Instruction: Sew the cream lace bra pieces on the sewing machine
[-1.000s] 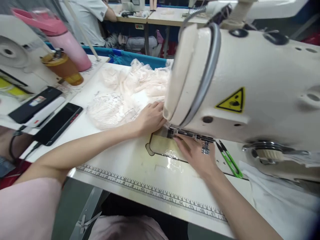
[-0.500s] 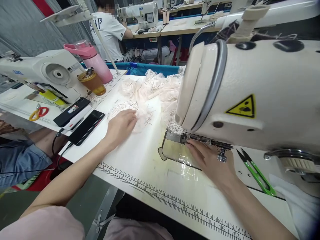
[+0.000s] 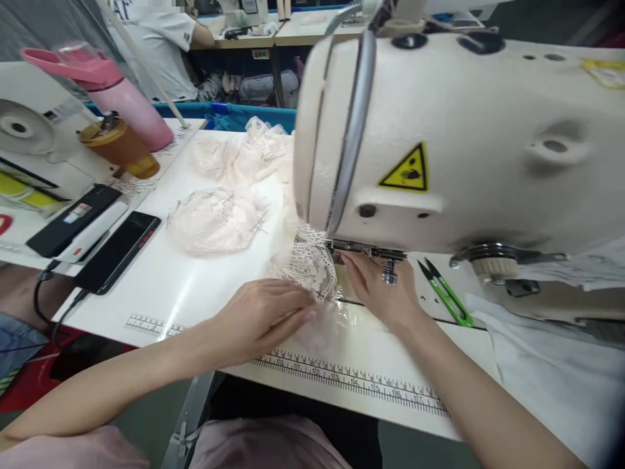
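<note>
My left hand is closed on the edge of a pale pink lace piece, thumb and fingers together. The lace lies on the bed of a white sewing machine, just left of its needle area. Sheer cloth below the fingers is blurred. My right hand reaches under the machine head beside the presser foot. Its fingertips are partly hidden by the machine parts, and I cannot see whether they hold anything. Another round lace piece lies on the table to the left, with more pale lace fabric heaped behind it.
Green thread snips lie right of my right hand, near white cloth. On the left are a phone, a black-and-white device, an amber cup and a pink bottle. A person in a white shirt sits behind.
My left hand has left the lace on the left and come toward me and right, taking hold of lace beside the needle. My right hand stays by the presser foot. The view has swung right.
</note>
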The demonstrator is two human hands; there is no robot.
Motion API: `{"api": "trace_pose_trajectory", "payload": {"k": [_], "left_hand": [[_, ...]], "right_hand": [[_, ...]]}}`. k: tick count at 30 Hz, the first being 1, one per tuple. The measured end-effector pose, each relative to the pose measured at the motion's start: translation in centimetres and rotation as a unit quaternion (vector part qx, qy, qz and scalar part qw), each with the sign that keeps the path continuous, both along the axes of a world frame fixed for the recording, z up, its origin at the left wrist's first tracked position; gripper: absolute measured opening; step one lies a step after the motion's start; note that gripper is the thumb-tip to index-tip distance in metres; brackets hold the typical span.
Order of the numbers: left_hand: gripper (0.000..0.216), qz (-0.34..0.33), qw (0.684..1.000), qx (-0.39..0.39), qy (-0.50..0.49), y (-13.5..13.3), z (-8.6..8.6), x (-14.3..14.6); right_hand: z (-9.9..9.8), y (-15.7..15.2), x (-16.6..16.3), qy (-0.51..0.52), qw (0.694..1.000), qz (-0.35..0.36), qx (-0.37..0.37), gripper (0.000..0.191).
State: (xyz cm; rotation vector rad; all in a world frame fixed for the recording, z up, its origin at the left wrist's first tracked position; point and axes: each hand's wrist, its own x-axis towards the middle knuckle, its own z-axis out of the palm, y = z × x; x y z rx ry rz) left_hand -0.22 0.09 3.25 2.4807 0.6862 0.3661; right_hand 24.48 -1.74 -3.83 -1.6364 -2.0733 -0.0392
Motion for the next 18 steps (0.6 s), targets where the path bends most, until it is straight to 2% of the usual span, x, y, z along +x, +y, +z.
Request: {"api": "trace_pose_trajectory", "payload": {"k": [4,6,11,15,18], "left_hand": [[0.034,-0.008,0.980,0.194,0.037,0.1,-1.8,1.0],[0.039,-0.012,0.967,0.245,0.065,0.6,-2.5,1.2],[0.030,-0.002,0.958,0.280,0.062,1.4,-2.8,1.8],[0.042,0.016,0.951,0.297,0.079,2.3,-3.4,2.6],[0.038,0.017,0.957,0.280,0.074,3.1,-3.9,3.1]], "right_hand": [[1.3,-0.4,-0.8,-0.050,0.998,0.042,-0.012,0.042],[1.8,-0.6,-1.2,-0.081,0.995,0.063,-0.018,0.048],[2.0,-0.5,-1.4,-0.146,0.987,0.062,-0.037,0.052],[1.7,-0.1,-1.1,-0.130,0.988,0.071,-0.037,0.042],[1.4,-0.1,-0.9,-0.124,0.991,0.050,-0.014,0.043]]}}
